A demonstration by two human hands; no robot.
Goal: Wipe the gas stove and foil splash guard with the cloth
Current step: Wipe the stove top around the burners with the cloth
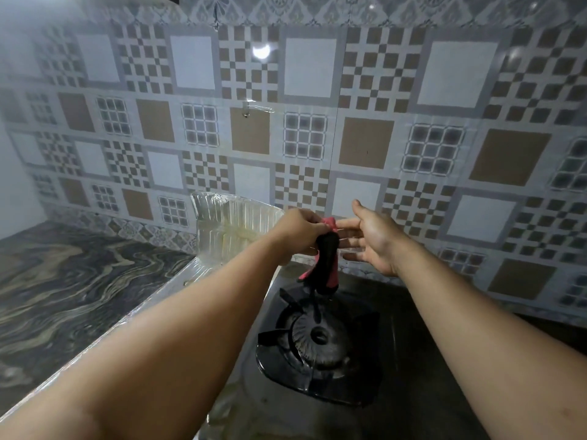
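Observation:
A black and pink cloth point(324, 255) hangs bunched over the gas stove point(413, 360). My left hand point(300, 228) grips its upper part, with the pink end sticking out above the fist. My right hand point(373, 238) is open beside it, fingers spread, fingertips touching or almost touching the pink end. Below the cloth sits the black burner point(317, 339) with its pan supports. The ribbed foil splash guard point(228, 223) stands upright behind my left hand and runs along the stove's left side.
A dark marbled countertop point(70, 296) lies to the left of the foil guard. The patterned tiled wall point(317, 138) rises close behind the stove, with a small hook point(246, 111) on it.

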